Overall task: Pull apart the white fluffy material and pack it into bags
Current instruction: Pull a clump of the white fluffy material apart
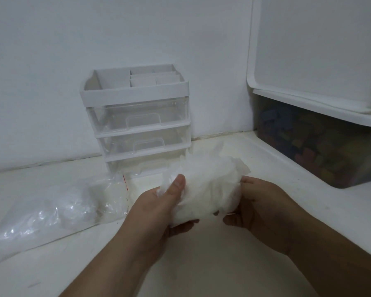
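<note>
A clump of white fluffy material [208,189] is held above the white table between both hands. My left hand [159,211] grips its left end, thumb on top and fingers curled underneath. My right hand [263,204] grips the right end the same way. To the left, a clear plastic zip bag [51,213] with a red stripe near its mouth lies flat on the table, with white fluffy material inside it.
A small white and clear drawer unit [137,123] with three drawers stands against the wall behind the hands. At the right sits a clear storage box [321,146] of coloured pieces with a white lid [317,50] leaning above it.
</note>
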